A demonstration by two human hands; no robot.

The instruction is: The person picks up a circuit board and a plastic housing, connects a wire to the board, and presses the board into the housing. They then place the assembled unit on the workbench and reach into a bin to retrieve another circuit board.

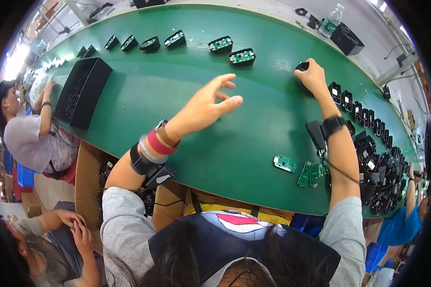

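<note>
My right hand (312,76) is closed around a small black plastic housing (301,66) on the far right part of the green table; the fingers cover much of it. Over the middle of the table hangs my left hand (209,103), empty, with thumb and fingers apart. Beyond it stand two black housings with green circuit boards inside, one at the front (242,57) and one just behind it (220,44). Several more housings with boards (175,39) run off to the left. A row of black housings (335,92) begins to the right of my right forearm.
Loose green circuit boards (285,163) lie near the table's front edge. A heap of black housings with wires (378,179) covers the right side. At left stands a black bin (84,91). A plastic bottle (331,21) is at the back. Other people sit left and right.
</note>
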